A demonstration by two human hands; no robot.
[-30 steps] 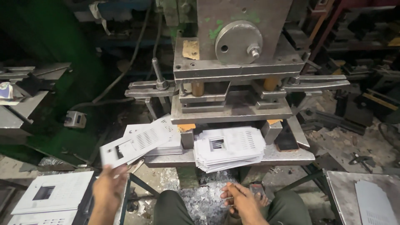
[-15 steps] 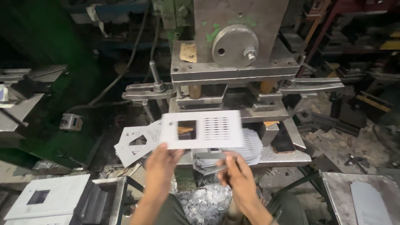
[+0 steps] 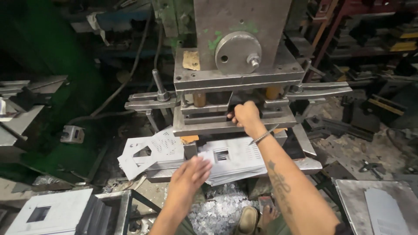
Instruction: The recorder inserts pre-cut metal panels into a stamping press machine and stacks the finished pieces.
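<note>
My right hand (image 3: 246,116) reaches into the gap between the die plates (image 3: 204,127) of a grey metal punch press (image 3: 241,26). Its fingers are curled at the slot, and what they hold is hidden. My left hand (image 3: 189,174) is blurred, with fingers apart and nothing in it, just in front of a stack of white punched metal sheets (image 3: 237,159) on the press bed. A second, fanned pile of punched sheets (image 3: 152,150) lies to the left of it.
Small silver punch scraps (image 3: 222,211) cover the floor under the press, beside my sandalled foot (image 3: 248,219). A white cut-out sheet (image 3: 43,213) lies in a tray at the lower left. A grey metal table (image 3: 379,204) stands at the lower right, with dark machine parts behind it.
Both hands held a punched sheet up in front of the press. Now my right hand has gone forward into the die gap, my left hand has dropped toward the stack, and the sheet is out of sight.
</note>
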